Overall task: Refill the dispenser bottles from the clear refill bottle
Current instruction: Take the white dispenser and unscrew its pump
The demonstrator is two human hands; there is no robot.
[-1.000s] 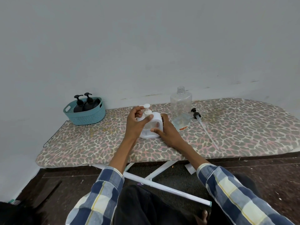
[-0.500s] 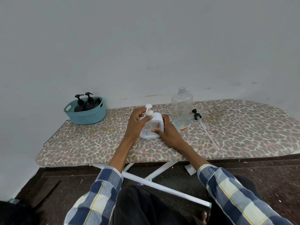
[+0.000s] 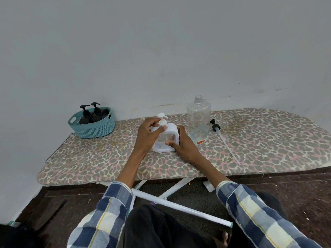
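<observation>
Leopard-print ironing board (image 3: 250,140) against a pale wall serves as the work surface. From the head view, the left hand (image 3: 148,135) pinches the collar under the white pump (image 3: 162,119) of the dispenser (image 3: 165,138), likely to unscrew or tighten it. The right hand (image 3: 184,145) wraps the dispenser's right side, thumb across the front, bracing it against the twist. Just right stands the refill bottle (image 3: 198,120), uncapped and nearly empty; its orange label is too small to read. Its black pump (image 3: 217,128) lies right of it. A teal basket (image 3: 93,129), far left, holds two dark pump bottles (image 3: 91,115), probably awaiting refill.
</observation>
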